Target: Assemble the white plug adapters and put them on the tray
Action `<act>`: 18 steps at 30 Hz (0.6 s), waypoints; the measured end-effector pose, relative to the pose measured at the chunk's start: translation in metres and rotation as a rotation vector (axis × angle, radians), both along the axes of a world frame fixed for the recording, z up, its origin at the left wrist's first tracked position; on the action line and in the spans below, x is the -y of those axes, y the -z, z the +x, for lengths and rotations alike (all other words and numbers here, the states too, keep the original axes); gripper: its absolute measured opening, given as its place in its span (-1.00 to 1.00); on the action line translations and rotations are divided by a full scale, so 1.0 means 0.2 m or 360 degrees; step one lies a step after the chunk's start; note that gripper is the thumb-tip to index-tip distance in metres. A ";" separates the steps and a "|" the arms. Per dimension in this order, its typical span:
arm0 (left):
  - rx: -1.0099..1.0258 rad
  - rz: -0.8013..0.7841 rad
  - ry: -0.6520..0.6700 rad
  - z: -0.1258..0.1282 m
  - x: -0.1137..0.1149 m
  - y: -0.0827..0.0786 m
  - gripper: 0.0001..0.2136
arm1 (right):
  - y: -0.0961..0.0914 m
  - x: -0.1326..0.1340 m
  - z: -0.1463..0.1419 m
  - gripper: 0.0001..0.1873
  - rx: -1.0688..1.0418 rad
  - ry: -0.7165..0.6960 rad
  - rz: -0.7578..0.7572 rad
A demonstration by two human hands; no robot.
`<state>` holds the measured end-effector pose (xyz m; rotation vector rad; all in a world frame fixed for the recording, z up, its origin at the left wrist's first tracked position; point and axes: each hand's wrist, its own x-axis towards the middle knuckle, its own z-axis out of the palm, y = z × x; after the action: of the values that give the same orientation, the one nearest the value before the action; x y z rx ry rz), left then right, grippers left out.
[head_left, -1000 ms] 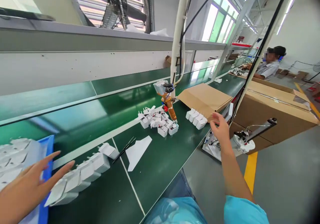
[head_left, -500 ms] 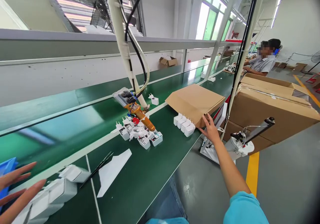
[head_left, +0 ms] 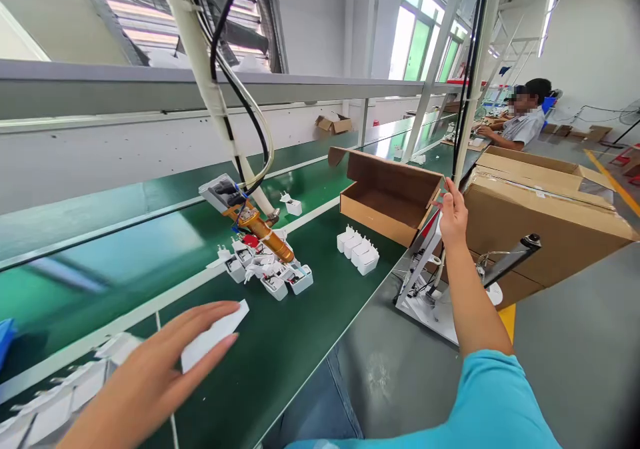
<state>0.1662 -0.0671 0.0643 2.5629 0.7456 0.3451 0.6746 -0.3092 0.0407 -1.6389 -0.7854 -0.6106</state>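
Note:
My right hand [head_left: 453, 214] has its fingers closed on the corner of the raised lid [head_left: 395, 169] of a flat brown cardboard box [head_left: 373, 212], whose dark inside faces me. Over a white sheet piece [head_left: 214, 337] on the green bench is my left hand [head_left: 163, 362], thumb and fingers apart; it hides part of the sheet, and I cannot tell whether they touch. In front of the box stands a short row of white plug adapters [head_left: 357, 250]. Further left, a pile of opened white adapter housings [head_left: 273, 282] lies beneath an orange screwdriver-like tool [head_left: 265, 237].
More white housings [head_left: 60, 395] line the bench at lower left, near a blue bin edge [head_left: 6, 339]. A single adapter [head_left: 291, 203] lies on the belt. Large cartons [head_left: 540, 209] and a white stand [head_left: 425, 309] are at right. A co-worker [head_left: 520, 125] sits farther along.
The box lid has swung up with my right hand, which rose from the box's near side. My left hand moved right from the lower-left housings to above the white sheet.

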 end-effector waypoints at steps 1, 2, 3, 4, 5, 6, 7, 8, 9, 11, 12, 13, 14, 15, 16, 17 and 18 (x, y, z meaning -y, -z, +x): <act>0.0029 -0.0008 0.0097 0.12 0.06 -0.04 -0.64 | -0.05 -0.02 0.01 -0.36 -0.0078 -0.0041 0.0105; 0.0064 0.0001 0.0202 0.25 0.11 -0.06 -0.62 | -0.10 -0.04 0.00 -0.35 -0.0148 -0.0080 0.0189; 0.0082 0.0028 0.0317 0.38 0.15 -0.08 -0.59 | -0.15 -0.06 0.00 -0.34 -0.0201 -0.0111 0.0239; 0.0093 0.0059 0.0412 0.51 0.18 -0.10 -0.57 | -0.19 -0.08 -0.01 -0.33 -0.0227 -0.0129 0.0249; 0.0112 0.0090 0.0486 0.64 0.19 -0.11 -0.55 | -0.23 -0.09 -0.01 -0.34 -0.0239 -0.0144 0.0245; 0.0121 0.0111 0.0540 0.77 0.20 -0.11 -0.54 | -0.28 -0.10 -0.01 -0.34 -0.0244 -0.0161 0.0241; 0.0138 0.0137 0.0591 0.90 0.21 -0.11 -0.54 | -0.32 -0.11 0.00 -0.35 -0.0250 -0.0180 0.0251; 0.0144 0.0162 0.0632 1.03 0.22 -0.10 -0.54 | -0.37 -0.11 0.01 -0.35 -0.0258 -0.0200 0.0270; 0.0125 0.0188 0.0672 1.15 0.22 -0.10 -0.55 | -0.42 -0.11 0.02 -0.36 -0.0262 -0.0219 0.0292; 0.0023 0.0216 0.0703 1.37 0.24 -0.08 -0.52 | -0.51 -0.11 0.06 -0.38 -0.0291 -0.0228 0.0342; -0.0085 0.0229 0.0720 1.47 0.25 -0.07 -0.51 | -0.56 -0.11 0.09 -0.39 -0.0320 -0.0216 0.0363; -0.0141 0.0221 0.0741 1.55 0.27 -0.06 -0.52 | -0.60 -0.11 0.11 -0.41 -0.0351 -0.0195 0.0376; -0.0194 0.0214 0.0753 1.62 0.28 -0.04 -0.52 | -0.64 -0.12 0.13 -0.42 -0.0378 -0.0175 0.0383; -0.0255 0.0204 0.0763 1.67 0.29 -0.03 -0.53 | -0.67 -0.13 0.14 -0.43 -0.0400 -0.0156 0.0385; -0.0317 0.0192 0.0772 1.71 0.30 -0.01 -0.53 | -0.69 -0.15 0.15 -0.43 -0.0407 -0.0138 0.0377; -0.0384 0.0184 0.0779 1.74 0.30 0.01 -0.52 | -0.70 -0.17 0.16 -0.43 -0.0405 -0.0123 0.0372; -0.0450 0.0179 0.0786 1.75 0.31 0.03 -0.52 | -0.71 -0.21 0.17 -0.44 -0.0376 -0.0108 0.0354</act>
<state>0.5171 -0.1282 0.0592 2.8216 0.1628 -0.1404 0.7089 -0.2682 0.1819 -1.4424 -0.5760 -0.4301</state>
